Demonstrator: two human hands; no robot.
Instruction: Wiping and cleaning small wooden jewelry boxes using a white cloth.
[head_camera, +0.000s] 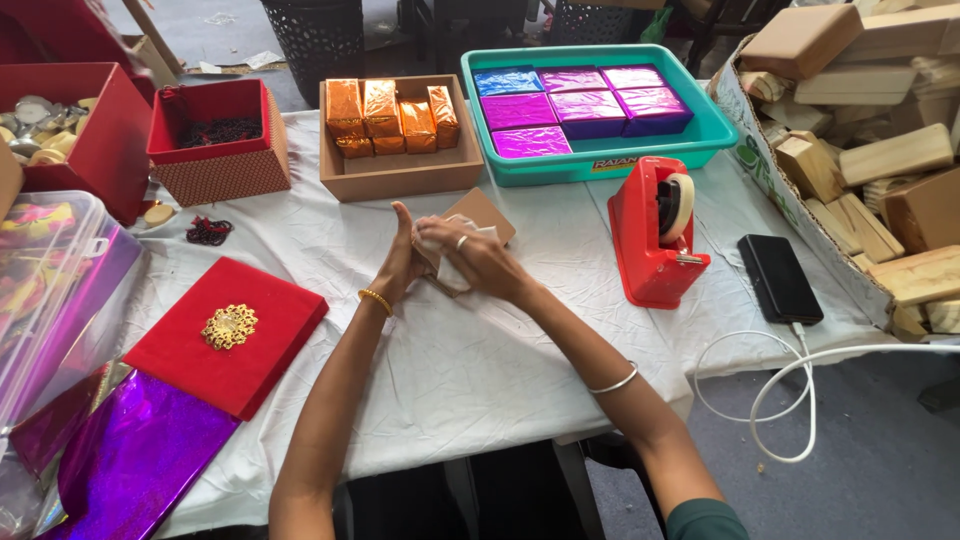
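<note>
Both my hands meet at the middle of the white-clothed table (480, 350). My left hand (398, 262), thumb up and a gold bangle at the wrist, and my right hand (470, 258), with a ring, hold a small block (482, 212) partly covered in white paper (447, 272). A brown corner of the block sticks out behind the fingers. A red tape dispenser (655, 235) stands just right of my hands.
A red box lid with a gold ornament (228, 332) and purple foil sheets (130, 460) lie at left. Behind stand a brown box of orange-wrapped blocks (400, 170), a teal tray of purple and blue ones (700, 135), a red box (215, 140). Phone (779, 277), white cable and wooden blocks (880, 150) are at right.
</note>
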